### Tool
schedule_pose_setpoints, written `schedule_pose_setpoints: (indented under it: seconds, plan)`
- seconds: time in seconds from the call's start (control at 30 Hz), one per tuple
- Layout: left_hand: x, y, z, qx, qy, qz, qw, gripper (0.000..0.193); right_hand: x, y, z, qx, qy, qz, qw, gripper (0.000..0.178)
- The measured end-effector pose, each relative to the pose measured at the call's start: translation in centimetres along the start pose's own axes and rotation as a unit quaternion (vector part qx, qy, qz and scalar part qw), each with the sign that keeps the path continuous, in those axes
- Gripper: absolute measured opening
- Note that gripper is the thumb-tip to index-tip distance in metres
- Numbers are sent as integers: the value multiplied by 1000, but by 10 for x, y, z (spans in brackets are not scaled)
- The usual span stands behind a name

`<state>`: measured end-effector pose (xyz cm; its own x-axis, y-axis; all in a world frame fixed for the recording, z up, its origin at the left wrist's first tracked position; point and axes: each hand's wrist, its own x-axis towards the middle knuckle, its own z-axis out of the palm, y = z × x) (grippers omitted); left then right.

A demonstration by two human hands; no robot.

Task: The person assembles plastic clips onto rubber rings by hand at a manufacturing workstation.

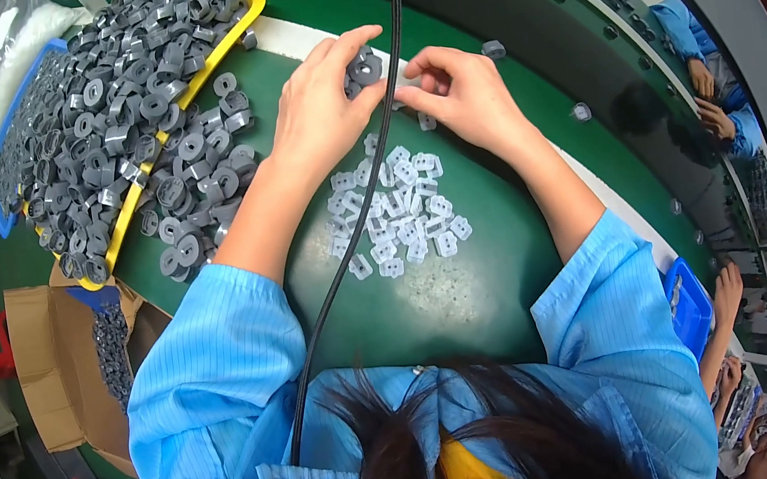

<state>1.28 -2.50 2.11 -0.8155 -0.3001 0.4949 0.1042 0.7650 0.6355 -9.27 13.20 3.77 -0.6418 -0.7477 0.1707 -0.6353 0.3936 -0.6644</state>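
Observation:
My left hand (pixel 318 99) is closed around a grey round plastic part (pixel 365 69) with a hole in its middle, held upright between thumb and fingers. My right hand (pixel 469 97) is just to the right, with its fingers curled and thumb and forefinger pinched together. What they pinch, if anything, is too small to make out behind the black cable. Below my hands a pile of small translucent plastic pieces (pixel 396 207) lies on the green table (pixel 395 313). One more translucent piece (pixel 426 121) lies just under my right fingers.
Grey round parts (pixel 196 164) spill from a yellow tray (pixel 125 225) on the left, beside a blue tray (pixel 0 205). A black cable (pixel 345 251) crosses in front of me. A dark conveyor belt (pixel 615 87) runs along the right. Co-workers' hands (pixel 708 98) are beyond it.

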Motion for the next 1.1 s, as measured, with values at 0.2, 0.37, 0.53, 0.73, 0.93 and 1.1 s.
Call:
schedule_pose_setpoints:
  seconds: [0.2,0.37,0.53,0.73,0.93,1.1]
  plan:
    - [-1,8,5,-19,9,-48,999,50,2,-7,7,-79,-20,-5,997,34]
    - [-1,7,3,-16,-26,-82,996,45,0,10,-5,8,13,-18,1000,31]
    - [5,3,0,-184,-32,-142,972,35,1,14,-13,9,31,9,999,20]
    - [11,-6,-11,-398,-42,-275,874,41,-4,-1,-8,-10,7,-38,999,22]
    - [10,1,-13,-384,-61,-292,874,46,-3,0,7,-74,6,-74,995,29]
    - [0,11,-1,-39,-4,-94,995,55,-1,7,-9,-43,-1,-13,999,22]
